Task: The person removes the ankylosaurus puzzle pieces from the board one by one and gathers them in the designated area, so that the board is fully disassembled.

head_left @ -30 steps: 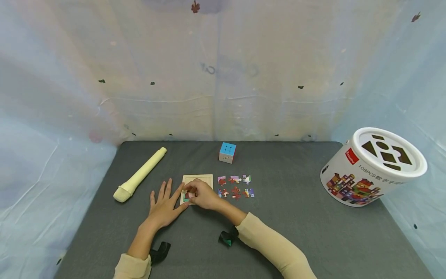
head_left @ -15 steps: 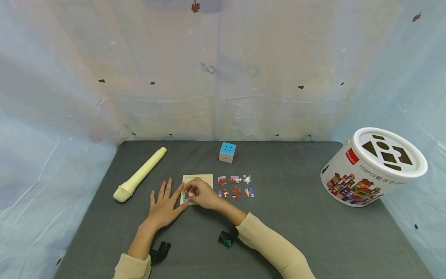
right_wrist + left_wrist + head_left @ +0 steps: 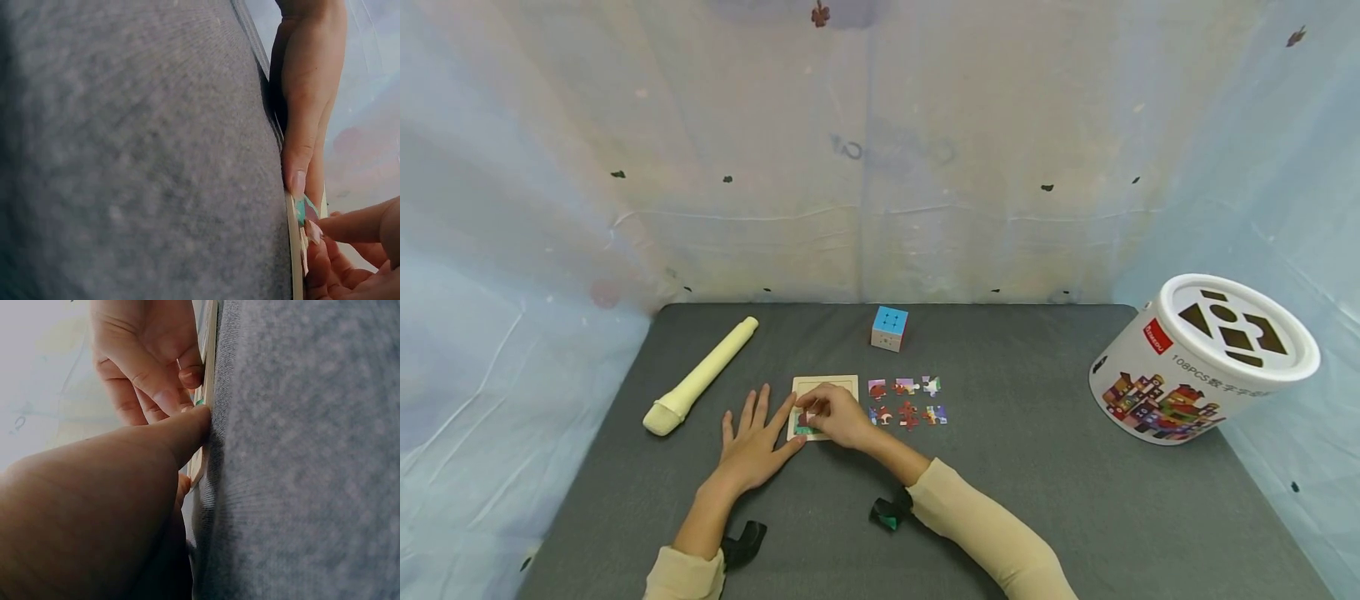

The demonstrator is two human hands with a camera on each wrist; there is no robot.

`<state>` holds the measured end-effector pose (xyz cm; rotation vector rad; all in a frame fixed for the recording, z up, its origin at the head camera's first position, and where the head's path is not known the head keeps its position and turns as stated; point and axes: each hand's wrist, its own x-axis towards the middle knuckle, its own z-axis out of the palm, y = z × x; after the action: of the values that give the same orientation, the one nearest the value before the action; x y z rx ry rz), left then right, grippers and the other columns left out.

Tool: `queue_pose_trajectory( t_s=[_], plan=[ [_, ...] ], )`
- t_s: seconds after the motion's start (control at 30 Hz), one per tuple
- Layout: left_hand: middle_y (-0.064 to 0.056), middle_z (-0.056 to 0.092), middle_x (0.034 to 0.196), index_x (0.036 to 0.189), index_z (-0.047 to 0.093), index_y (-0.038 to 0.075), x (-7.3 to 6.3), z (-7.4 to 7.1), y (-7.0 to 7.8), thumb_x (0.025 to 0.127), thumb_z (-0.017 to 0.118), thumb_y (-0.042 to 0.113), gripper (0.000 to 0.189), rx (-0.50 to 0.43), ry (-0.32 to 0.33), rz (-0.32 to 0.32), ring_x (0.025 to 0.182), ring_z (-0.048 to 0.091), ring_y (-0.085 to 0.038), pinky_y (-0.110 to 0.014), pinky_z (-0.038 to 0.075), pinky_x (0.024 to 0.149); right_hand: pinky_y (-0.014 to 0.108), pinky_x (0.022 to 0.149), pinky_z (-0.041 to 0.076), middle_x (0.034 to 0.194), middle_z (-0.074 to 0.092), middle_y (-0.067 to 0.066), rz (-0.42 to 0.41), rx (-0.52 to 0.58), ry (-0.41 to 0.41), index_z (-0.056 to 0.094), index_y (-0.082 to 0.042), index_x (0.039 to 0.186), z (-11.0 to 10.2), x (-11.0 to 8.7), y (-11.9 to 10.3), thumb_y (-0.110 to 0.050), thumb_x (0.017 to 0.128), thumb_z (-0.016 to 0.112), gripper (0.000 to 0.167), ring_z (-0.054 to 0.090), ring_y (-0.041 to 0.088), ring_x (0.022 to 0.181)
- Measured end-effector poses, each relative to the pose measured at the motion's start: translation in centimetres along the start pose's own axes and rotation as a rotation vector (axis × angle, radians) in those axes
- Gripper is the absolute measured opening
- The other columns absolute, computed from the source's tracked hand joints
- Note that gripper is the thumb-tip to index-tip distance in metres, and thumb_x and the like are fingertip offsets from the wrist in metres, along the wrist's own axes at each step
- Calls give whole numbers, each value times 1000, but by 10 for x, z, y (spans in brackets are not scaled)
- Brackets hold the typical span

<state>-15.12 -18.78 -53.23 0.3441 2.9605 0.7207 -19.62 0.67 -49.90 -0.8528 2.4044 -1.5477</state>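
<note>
My left hand (image 3: 751, 454) lies with fingers spread and fairly straight beside a small wooden puzzle tray (image 3: 826, 381). Its thumb and index fingertip are at the tray's left and near edges. Over the tray, my right hand (image 3: 844, 419) is bent at the fingers. In the right wrist view its thumb and fingertips pinch a small pale pink jigsaw piece (image 3: 314, 232), tilted and low at the tray. A green and dark printed part (image 3: 302, 212) shows beside it, near the left thumb. The right hand covers much of the tray in the head view.
Several loose jigsaw pieces (image 3: 907, 414) lie in two rows right of the tray. Behind them stands a blue-topped puzzle cube (image 3: 890, 327). A pale yellow microphone-shaped object (image 3: 702, 375) lies at the left. A large white block tub (image 3: 1195, 367) stands at the right.
The right hand's fingers have shifted slightly over the tray, and more of the green print shows beneath them. The left hand stays in place.
</note>
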Motion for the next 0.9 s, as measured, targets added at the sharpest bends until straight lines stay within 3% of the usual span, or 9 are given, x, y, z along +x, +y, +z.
queue_pose_trajectory(
  t_s=[0.43, 0.73, 0.9],
  plan=[
    [-28, 9, 163, 157, 33, 15, -4, -9, 11, 96, 57, 55, 77, -14, 15, 0, 149, 1, -48, -73, -7, 108, 20, 67, 47, 96, 70, 17, 8, 13, 12, 72, 7, 108, 0, -1, 3, 14, 88, 63, 23, 59, 16, 76],
    [-26, 4, 164, 159, 29, 18, -2, -6, 8, 97, 54, 57, 77, -6, -16, -15, 149, -3, -47, -72, -11, 108, 21, 66, 48, 91, 70, 21, -16, 37, 35, 72, 8, 106, -1, -1, 4, 15, 87, 64, 22, 63, 26, 76],
    [-28, 6, 163, 158, 31, 17, -2, -7, 9, 96, 55, 57, 77, -16, -4, -9, 149, -1, -47, -72, -9, 108, 22, 64, 49, 88, 70, 19, -10, 57, 45, 72, 8, 106, -3, 0, 8, 15, 86, 65, 22, 61, 21, 73]
  ],
)
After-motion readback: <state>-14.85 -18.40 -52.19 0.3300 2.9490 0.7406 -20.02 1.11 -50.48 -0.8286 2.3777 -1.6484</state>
